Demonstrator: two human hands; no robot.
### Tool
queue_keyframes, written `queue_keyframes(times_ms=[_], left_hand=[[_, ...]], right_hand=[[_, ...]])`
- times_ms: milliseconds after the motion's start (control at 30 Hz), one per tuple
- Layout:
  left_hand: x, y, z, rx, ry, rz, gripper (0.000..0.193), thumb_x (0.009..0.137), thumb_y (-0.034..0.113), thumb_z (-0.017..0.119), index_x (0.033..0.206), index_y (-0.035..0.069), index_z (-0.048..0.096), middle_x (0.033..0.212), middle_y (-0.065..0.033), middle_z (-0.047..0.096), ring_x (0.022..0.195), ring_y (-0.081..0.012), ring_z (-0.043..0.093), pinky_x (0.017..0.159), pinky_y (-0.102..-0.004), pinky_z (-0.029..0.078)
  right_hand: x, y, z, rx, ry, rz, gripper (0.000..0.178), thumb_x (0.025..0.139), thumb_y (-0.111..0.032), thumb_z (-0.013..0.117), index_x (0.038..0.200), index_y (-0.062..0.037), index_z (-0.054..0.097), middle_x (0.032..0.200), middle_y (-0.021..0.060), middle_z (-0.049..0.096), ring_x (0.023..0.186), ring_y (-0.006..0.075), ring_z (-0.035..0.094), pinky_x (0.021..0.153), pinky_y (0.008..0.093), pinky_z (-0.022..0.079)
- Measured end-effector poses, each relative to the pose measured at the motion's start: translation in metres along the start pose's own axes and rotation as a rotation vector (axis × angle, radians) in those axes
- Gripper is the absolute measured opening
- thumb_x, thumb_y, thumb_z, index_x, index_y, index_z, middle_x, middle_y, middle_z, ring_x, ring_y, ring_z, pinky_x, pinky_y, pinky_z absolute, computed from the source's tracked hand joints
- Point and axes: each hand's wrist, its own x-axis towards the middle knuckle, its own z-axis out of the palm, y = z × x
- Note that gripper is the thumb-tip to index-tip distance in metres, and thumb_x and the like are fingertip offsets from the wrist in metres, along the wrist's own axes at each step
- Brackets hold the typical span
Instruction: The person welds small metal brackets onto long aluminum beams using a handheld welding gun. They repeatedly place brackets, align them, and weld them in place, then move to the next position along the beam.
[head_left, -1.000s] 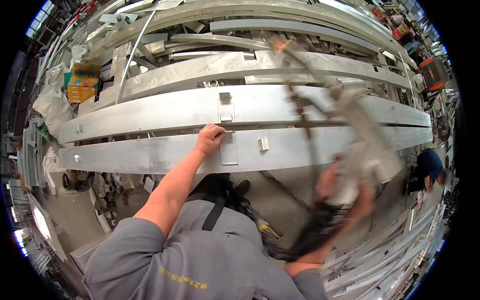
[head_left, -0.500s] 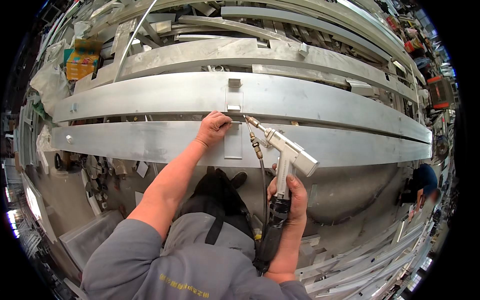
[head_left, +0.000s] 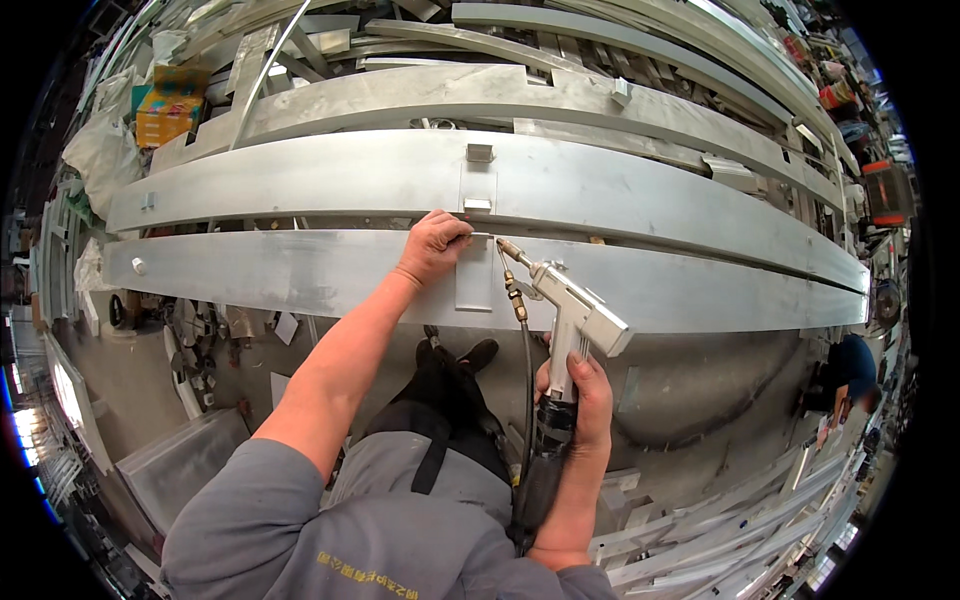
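My left hand (head_left: 437,245) pinches a small metal bracket (head_left: 482,237) at the far edge of the nearer flat metal beam (head_left: 330,275); the fingers partly hide it. On that beam, just below the pinch, is a rectangular plate or outline (head_left: 474,283). My right hand (head_left: 588,395) is wrapped round the grip of a silver handheld welding gun (head_left: 585,315), its nozzle pointing left beside the bracket's right end. A thin feed tube with brass fittings (head_left: 515,290) runs along the gun to its nozzle. Whether the nozzle touches the metal I cannot tell.
Beyond a narrow gap lies a second flat beam (head_left: 330,175) bearing small brackets (head_left: 479,153). More metal profiles are stacked behind. A cardboard box (head_left: 168,115) and plastic bag (head_left: 103,165) sit far left. Another person (head_left: 850,365) bends at right. A dark hose (head_left: 690,437) lies on the floor.
The welding gun's nozzle has come slightly nearer to me, to the bracket's right end. My left hand keeps its pinch at the beam edge. The whole view has shifted slightly.
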Motion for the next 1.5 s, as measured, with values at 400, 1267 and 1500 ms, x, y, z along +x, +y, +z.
queue_keyframes(times_ms=[400, 1267, 1500], left_hand=[[-0.002, 0.0, 0.001, 0.007, -0.005, 0.024, 0.017, 0.076, 0.0, 0.079, 0.089, 0.007, 0.071, 0.083, -0.0053, 0.069, 0.08, -0.0242, 0.064, 0.072, -0.0347, 0.054], [0.0, 0.0, -0.001, 0.004, -0.041, 0.01, 0.015, 0.076, 0.001, 0.077, 0.089, 0.007, 0.071, 0.083, -0.006, 0.07, 0.081, -0.026, 0.065, 0.073, -0.037, 0.054], [-0.001, 0.003, -0.003, 0.016, -0.015, 0.045, 0.02, 0.078, 0.003, 0.078, 0.096, 0.005, 0.072, 0.09, -0.008, 0.071, 0.085, -0.0266, 0.067, 0.077, -0.0357, 0.055]], right_hand=[[0.017, 0.004, 0.0, -0.025, 0.029, 0.097, 0.039, 0.101, -0.033, 0.061, 0.121, 0.0, 0.061, 0.074, 0.0082, 0.066, 0.058, 0.0144, 0.061, 0.055, 0.0271, 0.05], [-0.004, 0.015, 0.0, 0.008, -0.018, -0.045, 0.056, 0.1, -0.039, 0.057, 0.133, 0.0069, 0.054, 0.076, 0.0122, 0.063, 0.061, 0.0179, 0.061, 0.056, 0.0285, 0.049], [-0.039, 0.008, 0.008, 0.044, -0.009, -0.421, 0.06, 0.092, -0.029, 0.068, 0.133, 0.0117, 0.053, 0.09, 0.0189, 0.069, 0.079, 0.0189, 0.063, 0.083, 0.0339, 0.055]])
